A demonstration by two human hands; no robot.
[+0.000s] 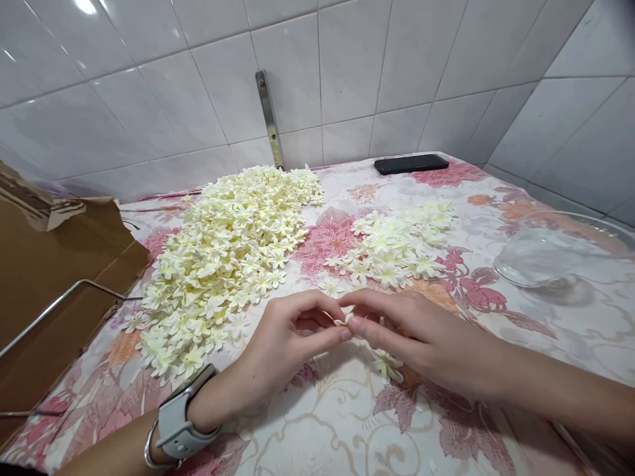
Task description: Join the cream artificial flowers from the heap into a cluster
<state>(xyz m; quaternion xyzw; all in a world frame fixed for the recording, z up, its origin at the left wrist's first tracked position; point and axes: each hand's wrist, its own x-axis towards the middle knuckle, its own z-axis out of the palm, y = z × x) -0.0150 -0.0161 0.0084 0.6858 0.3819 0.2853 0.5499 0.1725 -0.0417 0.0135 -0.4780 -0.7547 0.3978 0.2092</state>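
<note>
Both my hands meet above the front of the table, pinching one small white flower (348,318) between their fingertips. My left hand (297,324), with a watch on its wrist, has thumb and forefinger closed on the flower's left side. From the right, the thumb and forefinger of my right hand (407,324) close on it too. Fingers cover most of the flower. Just under my right hand a loose flower (385,365) lies on the cloth. A large heap of pale yellow-white flowers (223,244) is at the left, and a smaller pile (397,241) lies beyond my right hand.
A flower-patterned tablecloth (307,430) covers the table. At the left edge stands a torn cardboard box (59,277) with a metal rod (64,301) before it. A black phone (411,163) lies near the tiled wall. A clear bowl (540,254) sits at the right.
</note>
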